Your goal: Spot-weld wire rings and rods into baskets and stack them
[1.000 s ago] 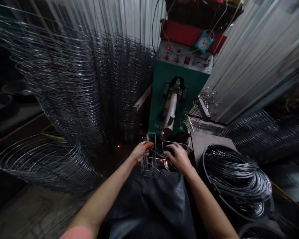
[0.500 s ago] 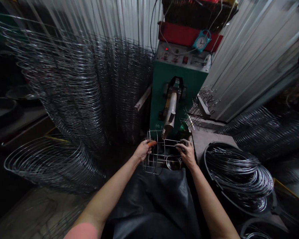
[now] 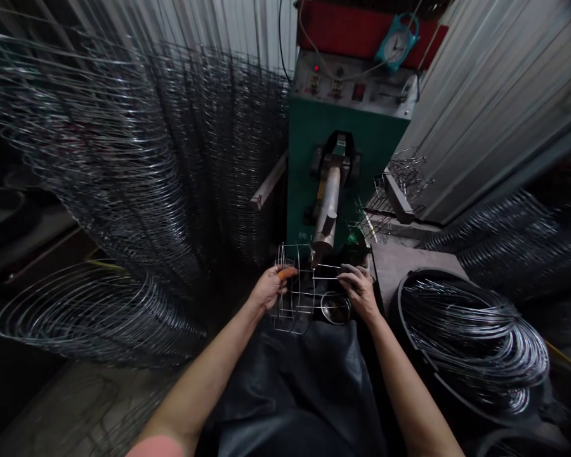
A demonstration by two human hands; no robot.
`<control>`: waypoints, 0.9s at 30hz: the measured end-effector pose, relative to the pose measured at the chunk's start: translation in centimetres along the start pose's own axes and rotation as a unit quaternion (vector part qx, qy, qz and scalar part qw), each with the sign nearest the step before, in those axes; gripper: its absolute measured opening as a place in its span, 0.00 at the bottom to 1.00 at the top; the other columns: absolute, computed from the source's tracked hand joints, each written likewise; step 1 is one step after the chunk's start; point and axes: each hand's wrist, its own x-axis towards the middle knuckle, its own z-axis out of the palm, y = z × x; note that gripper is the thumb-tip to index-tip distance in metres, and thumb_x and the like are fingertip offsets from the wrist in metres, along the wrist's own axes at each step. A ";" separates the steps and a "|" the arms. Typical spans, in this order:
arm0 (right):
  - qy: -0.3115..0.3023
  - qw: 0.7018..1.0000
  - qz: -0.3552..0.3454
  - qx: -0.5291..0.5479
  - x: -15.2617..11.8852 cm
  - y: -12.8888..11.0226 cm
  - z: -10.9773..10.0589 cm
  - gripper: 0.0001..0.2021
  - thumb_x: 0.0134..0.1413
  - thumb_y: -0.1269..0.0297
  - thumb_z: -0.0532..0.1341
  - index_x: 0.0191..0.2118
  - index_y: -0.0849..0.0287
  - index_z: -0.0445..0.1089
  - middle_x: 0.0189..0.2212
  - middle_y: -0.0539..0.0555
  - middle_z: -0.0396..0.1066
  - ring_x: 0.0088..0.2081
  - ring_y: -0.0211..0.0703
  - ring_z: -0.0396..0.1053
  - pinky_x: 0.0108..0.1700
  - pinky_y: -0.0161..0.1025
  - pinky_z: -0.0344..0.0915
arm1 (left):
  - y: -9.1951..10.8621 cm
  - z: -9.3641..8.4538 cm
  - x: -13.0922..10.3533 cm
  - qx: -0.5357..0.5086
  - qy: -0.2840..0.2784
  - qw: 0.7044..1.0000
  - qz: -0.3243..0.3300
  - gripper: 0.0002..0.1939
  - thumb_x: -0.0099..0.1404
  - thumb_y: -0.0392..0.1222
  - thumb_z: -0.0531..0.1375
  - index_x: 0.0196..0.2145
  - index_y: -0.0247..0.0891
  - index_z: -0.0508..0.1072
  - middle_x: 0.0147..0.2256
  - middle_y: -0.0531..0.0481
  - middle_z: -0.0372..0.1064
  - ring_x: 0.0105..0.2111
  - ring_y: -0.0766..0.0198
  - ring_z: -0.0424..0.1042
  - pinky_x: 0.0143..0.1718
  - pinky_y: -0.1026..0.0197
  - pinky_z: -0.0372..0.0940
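A round wire frame [image 3: 299, 303] lies sideways above my lap, under the tip of a metal welding arm [image 3: 328, 206]. Closed on the left side of the frame, my left hand [image 3: 267, 289] has orange covering visible at a fingertip. My right hand [image 3: 360, 291] pinches the ends of thin wire rods [image 3: 327, 277] that reach left to the frame's rim. Dark covers show on some of its fingertips. Below the rods, close to my right hand, is a small round metal bowl [image 3: 335, 308].
The green machine [image 3: 301, 165] stands ahead, with a blue clock [image 3: 397, 42] on top. Tall stacks of wire rings [image 3: 147, 152] rise at the left. A black tub [image 3: 412, 330] of wire rings is at the right, beside a grey board [image 3: 412, 263]. Metal bars jut from both machine sides.
The view has shifted slightly downward and closer to the machine. Both hands keep their hold on the wire frame and rods, with little movement between them.
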 end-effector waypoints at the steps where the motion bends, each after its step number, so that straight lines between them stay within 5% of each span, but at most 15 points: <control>1: 0.002 1.000 0.001 0.002 0.0 0.0 0.0 0.08 0.57 0.62 0.56 0.35 0.51 0.72 0.46 0.51 0.69 0.46 0.51 0.58 0.48 0.50 0.56 | 0.0 0.0 0.1 -0.001 0.000 1.000 -0.001 0.17 0.38 0.41 0.69 0.27 0.33 0.71 0.27 0.50 0.69 0.16 0.78 0.49 0.14 0.71 0.40; 27: -0.015 0.998 0.031 0.043 2.3 1.4 0.7 0.09 0.56 0.59 0.56 0.33 0.53 0.73 0.47 0.52 0.68 0.47 0.51 0.56 0.51 0.51 0.54 | 0.7 0.4 3.2 -0.005 -0.001 0.999 -0.033 0.11 0.43 0.35 0.67 0.25 0.31 0.69 0.25 0.50 0.67 0.15 0.80 0.48 0.13 0.72 0.39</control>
